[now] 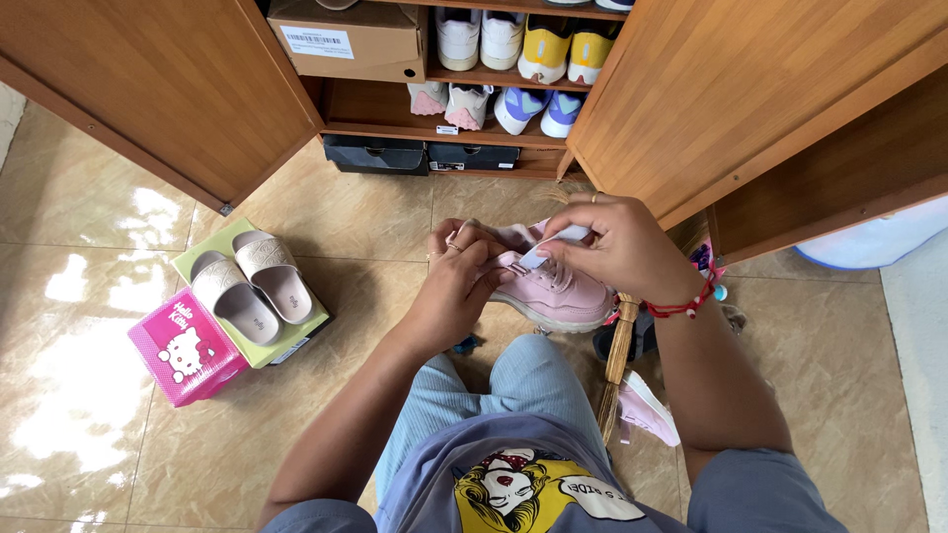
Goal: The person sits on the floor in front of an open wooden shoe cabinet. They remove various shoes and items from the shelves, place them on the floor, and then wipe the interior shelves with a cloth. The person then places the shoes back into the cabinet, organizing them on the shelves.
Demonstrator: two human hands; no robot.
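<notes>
Both hands on a pink sneaker (553,291) at the open shoe cabinet (178,89).
Light, soft upper: left hand (456,286) clasps its side at nine o'clock; right hand (617,247) pinches the white tongue (543,252).

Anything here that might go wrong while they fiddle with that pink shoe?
The pink shoe rests on the knee, steadied only by the left hand while the right hand pinches a white strip; it might slip off. The open cabinet door hangs close above and could get bumped.
</notes>
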